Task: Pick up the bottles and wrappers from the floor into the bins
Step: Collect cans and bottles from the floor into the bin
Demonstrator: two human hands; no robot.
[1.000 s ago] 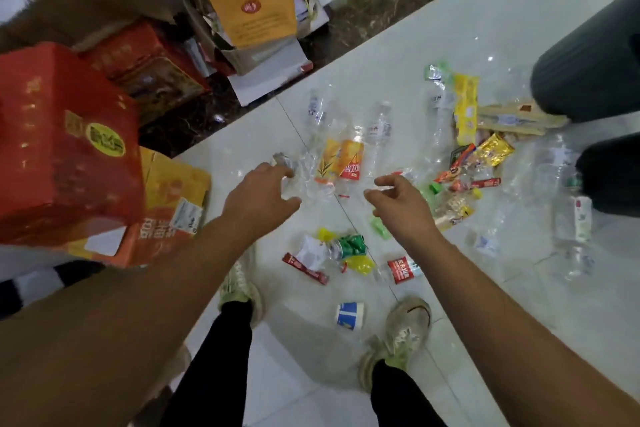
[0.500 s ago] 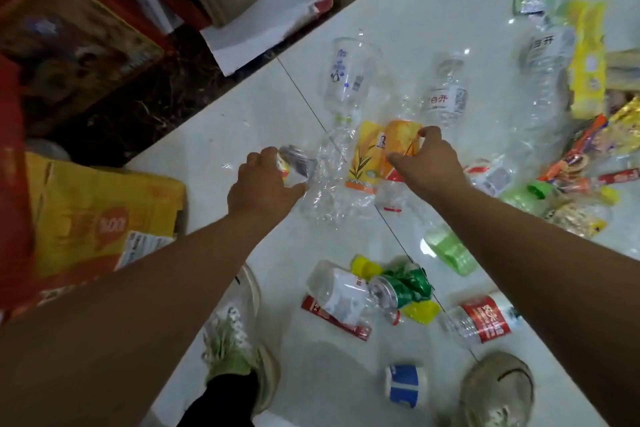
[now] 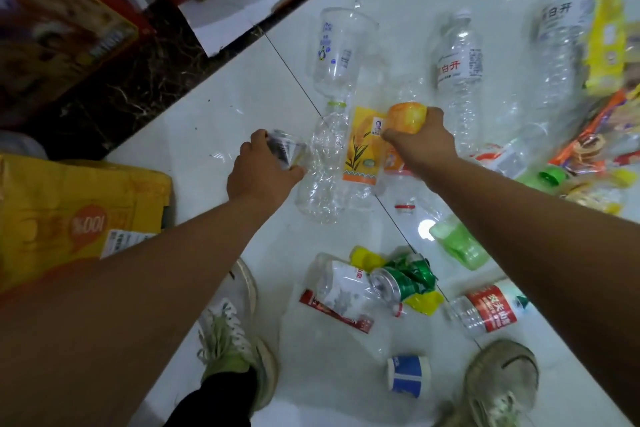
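Right hand point(image 3: 420, 142) now grips orange bottle point(image 3: 407, 116); left hand point(image 3: 258, 175), clear bottle point(image 3: 285, 149).

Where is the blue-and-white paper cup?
The paper cup lies low in the head view, between the left shoe and right shoe, nearer the right, below the green can.

Head camera looks steeply down, near floor point(image 3: 225, 107).

Glossy white floor tiles point(image 3: 214, 121), clear crinkled plastic bottles point(image 3: 459, 80), a shiny dented metal can point(image 3: 398, 282), matt yellow cardboard box point(image 3: 69, 204).
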